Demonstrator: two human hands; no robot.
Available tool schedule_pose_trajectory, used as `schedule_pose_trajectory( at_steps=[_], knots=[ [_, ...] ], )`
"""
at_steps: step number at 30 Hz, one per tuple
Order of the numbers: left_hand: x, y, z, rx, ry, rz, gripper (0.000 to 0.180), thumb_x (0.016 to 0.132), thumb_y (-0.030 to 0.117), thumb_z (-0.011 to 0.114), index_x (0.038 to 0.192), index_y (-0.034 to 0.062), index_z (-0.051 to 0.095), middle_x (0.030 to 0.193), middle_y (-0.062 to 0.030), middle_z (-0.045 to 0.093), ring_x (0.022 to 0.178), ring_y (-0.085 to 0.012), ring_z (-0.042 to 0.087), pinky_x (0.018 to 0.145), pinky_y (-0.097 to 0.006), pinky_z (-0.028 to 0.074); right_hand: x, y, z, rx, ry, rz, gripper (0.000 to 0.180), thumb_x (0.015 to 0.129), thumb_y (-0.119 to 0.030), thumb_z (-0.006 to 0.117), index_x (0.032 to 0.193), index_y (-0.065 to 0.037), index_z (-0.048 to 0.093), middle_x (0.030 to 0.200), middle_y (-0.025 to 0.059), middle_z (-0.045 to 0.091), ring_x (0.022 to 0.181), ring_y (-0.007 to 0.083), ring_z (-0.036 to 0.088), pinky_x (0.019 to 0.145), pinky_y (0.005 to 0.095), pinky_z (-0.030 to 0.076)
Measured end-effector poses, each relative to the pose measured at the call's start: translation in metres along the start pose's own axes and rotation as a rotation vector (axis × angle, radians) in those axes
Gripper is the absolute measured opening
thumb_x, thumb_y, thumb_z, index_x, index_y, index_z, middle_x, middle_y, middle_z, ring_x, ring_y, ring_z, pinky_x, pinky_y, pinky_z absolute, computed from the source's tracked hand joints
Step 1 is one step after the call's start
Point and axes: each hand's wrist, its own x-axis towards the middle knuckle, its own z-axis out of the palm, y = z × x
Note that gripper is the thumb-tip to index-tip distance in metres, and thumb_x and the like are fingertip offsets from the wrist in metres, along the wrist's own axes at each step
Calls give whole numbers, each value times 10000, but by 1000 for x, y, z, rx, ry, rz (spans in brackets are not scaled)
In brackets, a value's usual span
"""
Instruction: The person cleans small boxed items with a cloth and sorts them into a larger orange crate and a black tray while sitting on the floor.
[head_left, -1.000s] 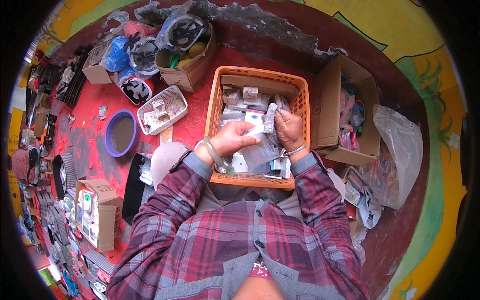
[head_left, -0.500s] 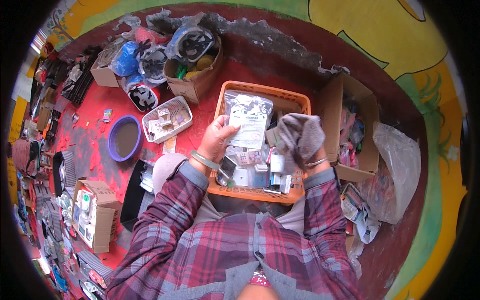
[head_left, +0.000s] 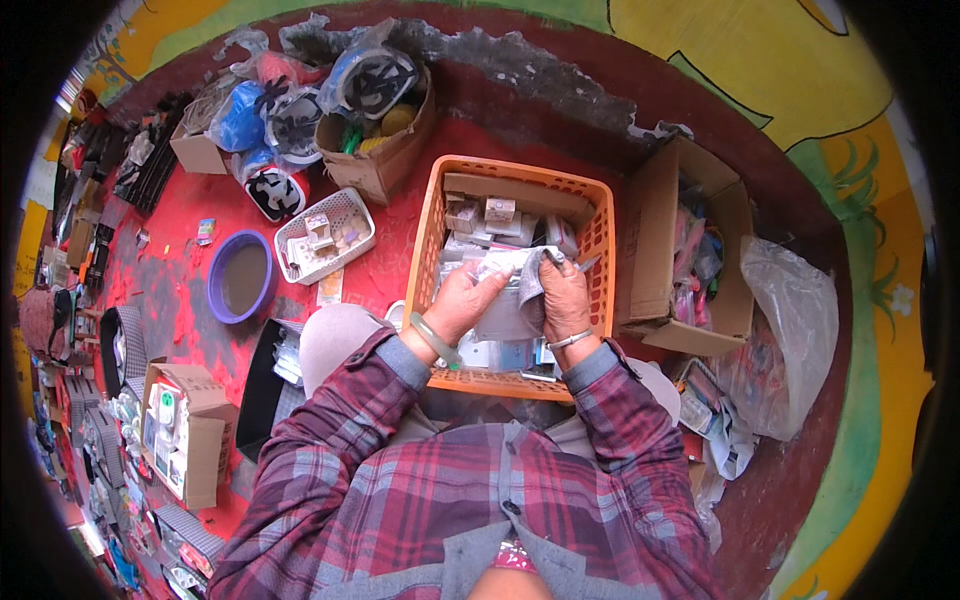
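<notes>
Over the orange plastic basket, my left hand pinches a clear plastic packet with a white insert, thumb on top. The packet is tilted and partly hidden by my fingers. Close beside it, my right hand is closed on a grey cloth, which touches the packet's right edge. Small boxes and more clear packs fill the basket beneath both hands.
A white basket of small items and a purple basin of murky water stand left. An open cardboard box sits right of the orange basket, beside a clear plastic bag. Another cardboard box holds bagged goods at the far left.
My right hand has moved left and brought the cloth against the packet. The packet, upright and face-on before, is now tilted and lower between both hands.
</notes>
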Motion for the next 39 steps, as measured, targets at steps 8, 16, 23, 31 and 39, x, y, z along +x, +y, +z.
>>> schedule_pose_trajectory(
  at_steps=[8, 16, 23, 31, 39],
  knots=[
    [-2, -15, 1, 27, 56, 135, 294, 884, 216, 512, 1047, -21, 571, 922, -26, 604, 835, -78, 517, 745, -237, 431, 22, -16, -21, 146, 314, 23, 336, 887, -361, 481, 918, -37, 562, 838, 47, 591, 765, 175, 563, 689, 317, 466],
    [3, 0, -12, -476, 201, 42, 306, 899, 173, 438, 1129, -22, 487, 1067, -103, 569, 957, -188, 562, 838, -307, 448, 13, -30, -6, -303, -327, 99, 490, 833, -439, 536, 1118, -40, 512, 1098, 86, 555, 991, 187, 536, 831, 327, 444],
    [1, -41, -12, -426, 309, 18, 304, 892, 177, 405, 1052, -52, 524, 987, -114, 588, 854, -178, 577, 773, -282, 449, -4, 31, 9, -871, -38, -133, 662, 671, -531, 659, 1028, 10, 526, 850, 182, 624, 809, 332, 605, 696, 371, 467],
    [2, -8, -8, -548, 334, -8, 310, 884, 181, 397, 1059, -49, 510, 946, -123, 602, 843, -209, 601, 763, -305, 478, 26, 22, -26, -348, 206, 265, 331, 854, -322, 555, 943, -4, 587, 844, 35, 603, 733, 121, 546, 649, 261, 440],
    [10, 12, -35, -659, 460, 98, 341, 894, 194, 379, 1123, -41, 471, 1047, -144, 574, 948, -236, 579, 828, -326, 466, 1, -65, -24, -379, -465, -90, 389, 875, -231, 446, 1146, 45, 486, 1133, 136, 527, 1004, 201, 541, 846, 301, 442]
  ],
)
